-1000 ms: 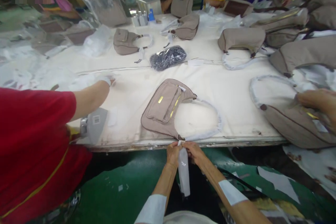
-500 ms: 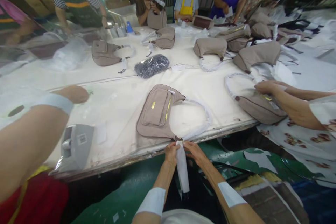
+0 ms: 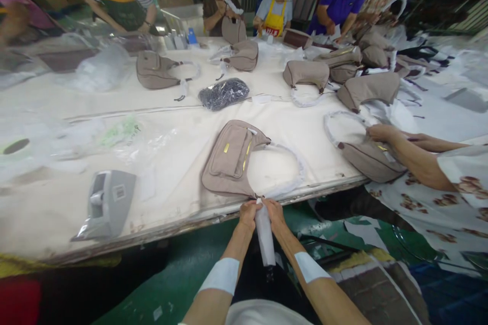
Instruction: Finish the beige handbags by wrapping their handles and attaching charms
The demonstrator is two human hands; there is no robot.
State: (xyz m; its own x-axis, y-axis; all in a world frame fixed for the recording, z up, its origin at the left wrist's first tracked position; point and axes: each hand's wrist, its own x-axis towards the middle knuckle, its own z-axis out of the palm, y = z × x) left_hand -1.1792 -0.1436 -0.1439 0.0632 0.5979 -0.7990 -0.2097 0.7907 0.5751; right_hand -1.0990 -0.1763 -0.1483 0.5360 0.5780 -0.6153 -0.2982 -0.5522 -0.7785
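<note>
Well left of my grip, a grey box [image 3: 124, 203] sat near the edge of the table [image 3: 183, 157], presumably so that the space before me was free. Just beyond my grip and a little left lay the bag [image 3: 229, 162], pocket side up, its near corner at the edge, likely to bring that end right to my fingertips. My left hand [image 3: 249, 215] was bent at the fingers, clamped on the top of the white wrap [image 3: 265, 244]. The wrap hung from between my hands, below the edge, which I judge let its length drop freely. My right hand [image 3: 273, 213] mirrored the left, closed at the same top end, though the exact contact of each fingertip was too small to tell. My forearms [image 3: 234, 244] ran forward and inward, wrists nearly straight, hands almost meeting. Just past my grip, the strap [image 3: 295, 162] looped out to the right and back to the bag's far corner. Farther right, a co-worker's hand [image 3: 383, 133] was over a second bag [image 3: 368, 162]
</note>
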